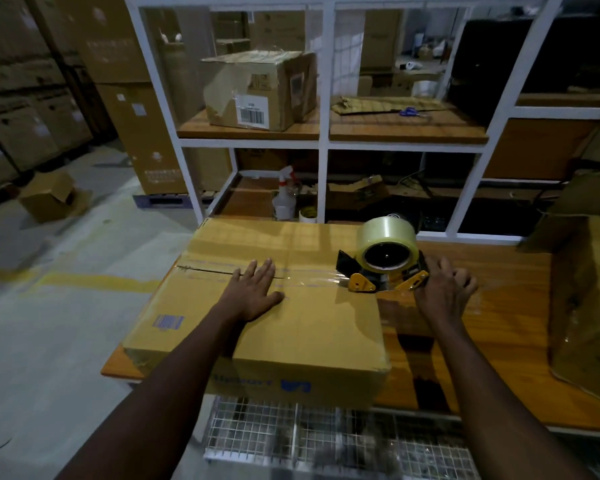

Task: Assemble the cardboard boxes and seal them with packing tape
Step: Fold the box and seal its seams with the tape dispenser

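Head view: left hand [253,292], tape dispenser [386,258] atop closed cardboard box [309,330].

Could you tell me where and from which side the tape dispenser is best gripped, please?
Grip the tape dispenser at its handle end, from the right, as the right hand does; the roll stands on top and its front faces left along the cardboard box seam.

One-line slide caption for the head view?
Left hand presses the cardboard box; right hand grips the tape dispenser at its seam.
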`<state>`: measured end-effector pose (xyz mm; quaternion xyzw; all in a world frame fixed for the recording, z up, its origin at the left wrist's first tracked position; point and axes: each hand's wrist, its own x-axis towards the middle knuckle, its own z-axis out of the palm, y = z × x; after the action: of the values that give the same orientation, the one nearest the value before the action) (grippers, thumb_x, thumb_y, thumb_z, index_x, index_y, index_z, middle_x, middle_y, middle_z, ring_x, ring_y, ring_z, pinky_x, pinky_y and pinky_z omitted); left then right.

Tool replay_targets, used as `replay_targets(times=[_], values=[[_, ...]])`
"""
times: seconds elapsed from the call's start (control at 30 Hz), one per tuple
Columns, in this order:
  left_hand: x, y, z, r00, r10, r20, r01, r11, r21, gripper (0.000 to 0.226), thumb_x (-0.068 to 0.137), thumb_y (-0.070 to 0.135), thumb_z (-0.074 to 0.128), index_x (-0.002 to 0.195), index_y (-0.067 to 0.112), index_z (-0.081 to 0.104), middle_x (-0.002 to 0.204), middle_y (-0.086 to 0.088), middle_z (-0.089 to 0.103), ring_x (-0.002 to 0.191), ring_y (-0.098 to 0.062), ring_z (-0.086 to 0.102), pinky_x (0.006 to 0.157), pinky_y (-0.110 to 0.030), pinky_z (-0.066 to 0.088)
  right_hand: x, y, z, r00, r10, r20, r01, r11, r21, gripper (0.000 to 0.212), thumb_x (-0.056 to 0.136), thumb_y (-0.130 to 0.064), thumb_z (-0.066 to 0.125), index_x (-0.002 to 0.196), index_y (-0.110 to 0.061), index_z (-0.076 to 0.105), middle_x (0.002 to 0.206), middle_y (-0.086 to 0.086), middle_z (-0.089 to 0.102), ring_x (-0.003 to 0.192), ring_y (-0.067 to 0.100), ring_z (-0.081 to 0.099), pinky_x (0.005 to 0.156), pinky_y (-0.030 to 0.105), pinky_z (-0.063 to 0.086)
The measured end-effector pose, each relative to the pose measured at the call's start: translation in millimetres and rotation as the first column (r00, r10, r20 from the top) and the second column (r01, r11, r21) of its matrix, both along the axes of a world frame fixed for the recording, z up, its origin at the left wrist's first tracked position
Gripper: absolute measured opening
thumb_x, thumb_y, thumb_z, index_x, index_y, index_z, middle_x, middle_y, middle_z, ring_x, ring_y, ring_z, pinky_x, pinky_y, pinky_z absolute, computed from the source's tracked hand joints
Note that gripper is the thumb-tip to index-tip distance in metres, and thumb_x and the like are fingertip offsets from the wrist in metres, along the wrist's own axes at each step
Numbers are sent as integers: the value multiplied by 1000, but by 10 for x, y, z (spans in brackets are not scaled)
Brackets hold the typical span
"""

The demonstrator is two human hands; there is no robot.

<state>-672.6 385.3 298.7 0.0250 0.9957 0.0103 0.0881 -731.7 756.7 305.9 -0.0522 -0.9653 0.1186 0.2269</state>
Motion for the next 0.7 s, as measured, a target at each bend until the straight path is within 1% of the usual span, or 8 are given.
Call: replay_targets(times=[0.1, 0.17, 0.27, 0.33, 0.4, 0.5, 0.57, 0.7], values=[[11, 62, 26, 999, 50, 7, -50, 999, -12, 99, 75, 74, -2, 158, 20, -6, 165, 2, -14, 152, -27, -8, 121, -53, 3, 12, 44, 14, 999, 21, 42, -21, 1000, 11, 52, 74, -16, 73, 122, -27, 56, 114, 8, 56, 99, 36, 47, 92, 47, 30], [-10, 226, 63, 997, 81, 15, -81, 997, 4, 96, 78, 71, 4, 158, 20, -5, 165, 3, -13, 152, -32, -8, 120, -56, 3, 12, 70, 32, 998, 35, 44, -35, 999, 16, 54, 72, -16, 76, 121, -26, 57, 111, 8, 57, 98, 36, 48, 91, 47, 30], [-90, 723, 113, 999, 4, 45, -4, 1000, 2, 88, 86, 64, 16, 159, 18, -3, 166, 0, -10, 152, -33, -5, 120, -56, 4, 7, 140, 22, 998, 44, 40, -43, 999, -7, 52, 72, -16, 77, 119, -25, 58, 109, 9, 57, 97, 36, 48, 90, 46, 30], [-142, 1053, 127, 998, -20, 53, 20, 1000, -1, 90, 88, 67, 21, 158, 16, -3, 166, -2, -10, 152, -33, -4, 120, -55, 3, -11, 185, 17, 998, 49, 43, -48, 999, -24, 51, 74, -16, 75, 121, -26, 58, 110, 9, 56, 98, 35, 47, 91, 45, 29], [-170, 1280, 132, 999, 19, 44, -20, 999, 32, 95, 90, 73, 28, 158, 15, -3, 165, -3, -11, 152, -33, -6, 120, -56, 2, -24, 221, 16, 996, 62, 58, -60, 998, -36, 53, 76, -16, 74, 125, -27, 56, 114, 8, 56, 102, 36, 46, 91, 45, 28], [-158, 1496, 95, 998, 50, 48, -53, 997, 62, 110, 81, 87, 28, 158, 16, -6, 165, -2, -13, 152, -31, -9, 120, -58, -1, -38, 260, -10, 991, 87, 98, -82, 995, -54, 55, 78, -17, 72, 129, -26, 53, 121, 8, 53, 108, 36, 43, 92, 46, 29], [-149, 1574, 50, 997, 69, 45, -72, 995, 71, 117, 76, 92, 25, 157, 16, -9, 165, -1, -16, 152, -30, -11, 120, -58, -2, -48, 277, -25, 988, 106, 115, -100, 993, -60, 55, 80, -17, 71, 130, -26, 51, 123, 8, 52, 109, 36, 42, 93, 46, 29], [-132, 1581, 56, 994, 95, 52, -98, 992, 75, 114, 77, 91, 24, 158, 17, -8, 165, 0, -16, 152, -29, -10, 119, -60, -1, -72, 447, -30, 986, 120, 112, -111, 990, -84, 55, 80, -13, 70, 129, -28, 50, 124, 7, 50, 111, 36, 40, 96, 48, 28]])
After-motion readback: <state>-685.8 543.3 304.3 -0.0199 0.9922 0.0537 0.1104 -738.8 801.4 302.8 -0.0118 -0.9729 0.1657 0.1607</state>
